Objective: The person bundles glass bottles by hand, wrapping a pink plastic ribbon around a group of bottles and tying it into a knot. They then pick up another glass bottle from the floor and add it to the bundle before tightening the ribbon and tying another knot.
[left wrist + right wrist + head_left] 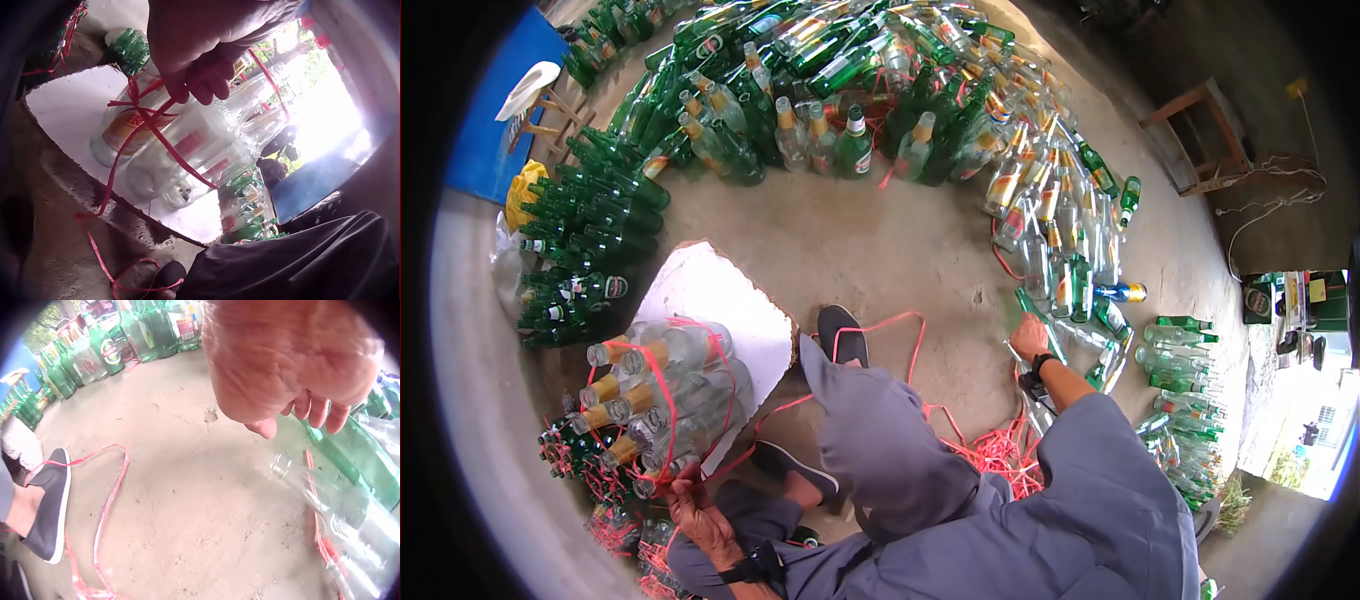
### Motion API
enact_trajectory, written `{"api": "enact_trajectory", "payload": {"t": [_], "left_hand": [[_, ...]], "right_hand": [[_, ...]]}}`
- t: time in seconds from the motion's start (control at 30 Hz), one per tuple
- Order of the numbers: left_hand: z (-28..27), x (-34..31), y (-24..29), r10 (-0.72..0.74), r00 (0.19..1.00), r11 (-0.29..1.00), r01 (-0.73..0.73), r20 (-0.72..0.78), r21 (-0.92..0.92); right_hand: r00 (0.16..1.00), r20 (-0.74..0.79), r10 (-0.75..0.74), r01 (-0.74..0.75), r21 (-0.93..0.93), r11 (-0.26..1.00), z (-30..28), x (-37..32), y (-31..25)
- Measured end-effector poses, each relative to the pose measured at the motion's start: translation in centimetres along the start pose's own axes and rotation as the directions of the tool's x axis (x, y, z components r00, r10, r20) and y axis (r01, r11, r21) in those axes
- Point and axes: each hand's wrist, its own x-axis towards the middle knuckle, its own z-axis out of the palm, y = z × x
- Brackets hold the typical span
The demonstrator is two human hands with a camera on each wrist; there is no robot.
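My left hand [700, 515] is at the necks of a bundle of clear bottles [665, 375], with its fingers curled on a red plastic strap [147, 122]. The strap crosses round the bundle, and one strand trails to the floor. The bundle lies tilted on a white board [62, 103]; its necks point left in the head view. Off to the right, my right hand [1030, 338] has curled fingers at the neck of a green bottle [356, 453] lying on the floor. The palm hides part of that neck. Close below lies a clear bottle [331, 497].
A heap of clear and green bottles [1060, 200] spreads along the right and back. Upright green bottles [600, 205] stand at the left. Tangled red strap [1000, 460] lies near the person's right side, and a loose strand loops across a shoe [840, 335].
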Motion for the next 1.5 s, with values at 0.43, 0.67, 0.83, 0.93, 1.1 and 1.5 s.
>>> {"api": "enact_trajectory", "payload": {"t": [0.43,0.67,0.83,0.93,1.1,1.5], "left_hand": [[-0.7,0.1,-0.3,0.012,1.0,1.0,-0.012,-0.001,0.018],[0.0,-0.2,-0.1,0.029,0.999,1.0,-0.029,-0.026,-0.001],[0.6,-0.6,0.1,0.015,0.999,1.0,-0.014,-0.052,0.028],[0.9,-0.8,0.0,0.039,0.995,0.999,-0.037,-0.087,0.025],[1.2,-0.8,-0.1,0.041,0.992,0.999,-0.039,-0.123,0.021],[1.7,-0.7,0.1,0.025,0.998,0.997,-0.029,-0.061,-0.067]], "right_hand": [[0.998,0.058,0.002,-0.003,0.015,1.0,-0.8,6.0,-0.4],[0.99,0.098,0.1,-0.106,0.048,0.993,0.5,5.5,-2.0],[0.979,0.202,0.025,-0.011,-0.072,0.997,3.2,3.8,-2.4],[0.989,0.136,-0.056,0.075,-0.139,0.987,4.9,2.7,-1.8],[0.967,0.225,-0.122,0.199,-0.363,0.91,5.8,2.5,-1.3],[0.945,0.246,-0.217,0.296,-0.359,0.885,2.1,-1.9,-0.7]]}}
